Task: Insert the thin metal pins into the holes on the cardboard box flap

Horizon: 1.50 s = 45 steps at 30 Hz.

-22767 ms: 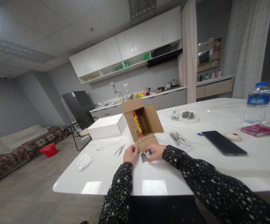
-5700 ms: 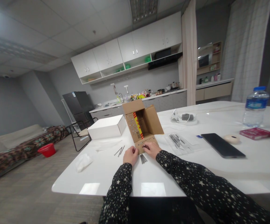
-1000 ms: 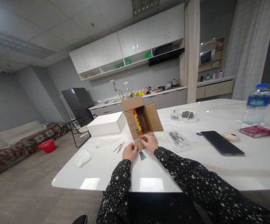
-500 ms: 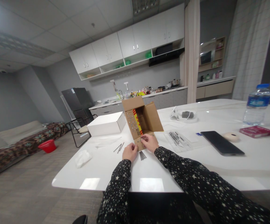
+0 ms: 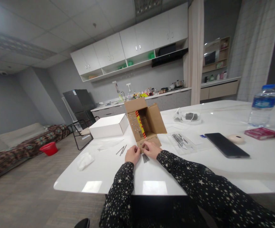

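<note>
An open cardboard box (image 5: 155, 119) stands tilted in front of me, its front flap lowered toward me. Rows of small silvery pieces show on its left panel, beside a red and yellow tape strip. At the flap's lower left corner, the curled fingers of my left hand (image 5: 132, 154) close on the cardboard. My right hand (image 5: 152, 150) is in a pinch over the same flap, close to the left fingertips; what it pinches is too small to make out. Several long screws (image 5: 145, 158) lie fanned just below the flap, and a few more screws (image 5: 121, 150) rest to the left.
Left of the box are a white box (image 5: 107, 126) and crumpled white tissue (image 5: 85, 161). To the right lie a clear plastic bag of metal pieces (image 5: 181, 142), a black phone (image 5: 225, 145), a pink box (image 5: 262, 133) and a water bottle (image 5: 262, 107). The white table's (image 5: 99, 179) front edge is near me.
My right hand has shifted slightly down and left along the flap, nearer to my left hand. More of the flap's row of small holes or dots shows. My left hand stays nearly still.
</note>
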Motion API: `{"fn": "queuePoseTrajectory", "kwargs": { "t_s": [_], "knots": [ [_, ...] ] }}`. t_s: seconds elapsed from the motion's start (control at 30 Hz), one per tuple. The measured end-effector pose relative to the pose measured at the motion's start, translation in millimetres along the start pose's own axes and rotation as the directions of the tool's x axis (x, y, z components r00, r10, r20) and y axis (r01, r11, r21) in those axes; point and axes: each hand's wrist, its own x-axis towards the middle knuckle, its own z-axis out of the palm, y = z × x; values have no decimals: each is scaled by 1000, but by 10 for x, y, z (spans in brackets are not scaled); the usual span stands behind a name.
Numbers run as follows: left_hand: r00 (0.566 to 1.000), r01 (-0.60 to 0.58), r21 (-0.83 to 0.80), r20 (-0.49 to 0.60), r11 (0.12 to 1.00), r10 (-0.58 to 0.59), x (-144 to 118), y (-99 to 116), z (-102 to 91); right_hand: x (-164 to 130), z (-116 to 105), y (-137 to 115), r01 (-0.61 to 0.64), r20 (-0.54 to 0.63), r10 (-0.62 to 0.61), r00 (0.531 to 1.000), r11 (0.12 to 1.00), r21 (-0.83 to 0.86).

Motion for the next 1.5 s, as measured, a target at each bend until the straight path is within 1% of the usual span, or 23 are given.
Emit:
{"fn": "queuePoseTrajectory", "kwargs": {
  "t_s": [0.07, 0.2, 0.63, 0.8, 1.0, 1.17, 1.3, 1.43, 1.5],
  "knots": [
    [1000, 0, 0, 4, 1000, 0, -5, 9, -12, -27, -9, -34, -8, 52, 10, 999, 999, -47],
    [1000, 9, -2, -1, 1000, -9, -16, 36, -34, -50, -19, -61, -18, 96, 29, 995, 994, -112],
    [1000, 19, -15, 7, 1000, -19, -22, 55, -39, -72, -80, -98, 3, 201, 21, 979, 993, -120],
    [1000, 26, -11, 9, 1000, -26, -20, 55, -37, -71, -69, -76, 17, 198, 5, 980, 994, -108],
    [1000, 18, -13, 8, 1000, -18, -25, 50, -39, -65, -81, -87, 22, 204, 8, 979, 989, -148],
    [1000, 23, -17, 15, 1000, -23, -19, 52, -43, -40, -113, -53, -3, 221, 52, 974, 976, -217],
    [1000, 25, -14, 11, 1000, -24, -7, 41, -39, -44, -177, -32, -69, 198, 129, 972, 956, -284],
    [1000, 17, -13, 6, 1000, -17, -2, 17, -24, -78, -274, -67, -120, 193, 183, 964, 947, -299],
    [1000, 15, -13, 5, 1000, -15, 0, 7, -16, -96, -317, -99, -141, 211, 222, 952, 929, -342]
  ]
}}
